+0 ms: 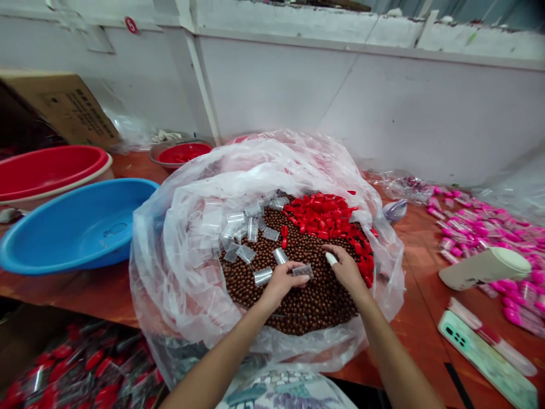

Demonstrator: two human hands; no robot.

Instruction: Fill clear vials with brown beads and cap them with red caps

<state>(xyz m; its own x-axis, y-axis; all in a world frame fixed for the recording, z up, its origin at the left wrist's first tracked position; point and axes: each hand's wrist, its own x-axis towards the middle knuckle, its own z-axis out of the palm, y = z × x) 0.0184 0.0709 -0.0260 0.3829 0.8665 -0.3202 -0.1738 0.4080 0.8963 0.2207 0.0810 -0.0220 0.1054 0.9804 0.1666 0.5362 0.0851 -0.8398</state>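
My left hand pinches a short clear plastic tube between thumb and fingers, held just over a heap of small brown balls. Right of it, my right hand reaches down to the balls, fingers apart, with a white covering on one digit; no held thing shows in it. More loose clear tubes lie on the heap's left side. Red plastic caps are piled at its back right, and a single red cap lies apart from them. A large translucent plastic bag surrounds everything.
A blue basin and a red basin stand left, a smaller red bowl behind. At right are pink-capped tubes, a pale cylindrical bottle and a phone. Red-capped tubes fill the lower left.
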